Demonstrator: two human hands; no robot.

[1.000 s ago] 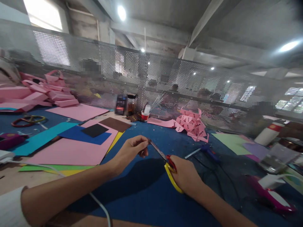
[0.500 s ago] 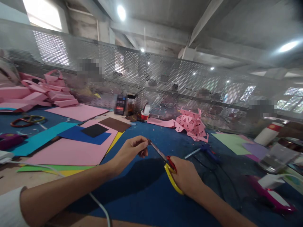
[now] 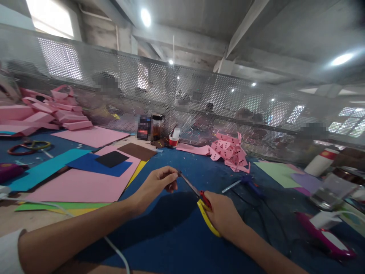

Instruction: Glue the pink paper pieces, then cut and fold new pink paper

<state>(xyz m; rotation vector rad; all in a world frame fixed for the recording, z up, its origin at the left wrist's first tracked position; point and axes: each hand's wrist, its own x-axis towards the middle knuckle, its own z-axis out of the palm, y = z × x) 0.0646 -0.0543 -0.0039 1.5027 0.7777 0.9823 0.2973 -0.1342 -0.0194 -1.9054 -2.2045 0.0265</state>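
Note:
My right hand (image 3: 224,213) grips the scissors (image 3: 190,184) by their red and yellow handles. The blades look closed or nearly so and point up and left. At their tips is my left hand (image 3: 162,180), its thumb and forefinger pinched together. Whatever sits in that pinch is too small and dark to name. Both hands are raised over the blue table mat (image 3: 176,243), where their shadow falls. Left of my left hand lie a pink sheet (image 3: 85,186), a blue sheet (image 3: 82,165) and a black piece (image 3: 112,158).
A blue glue gun (image 3: 251,185) with its cord lies right of my hands. Behind it is a heap of pink cut pieces (image 3: 229,152). A paper cup (image 3: 173,140) and a jar (image 3: 157,127) stand by the perforated metal screen (image 3: 159,83). Another pair of scissors (image 3: 28,146) lies far left.
The view has shifted slightly. My hands and the scissors keep almost the same pose, with the left pinch still at the blade tips.

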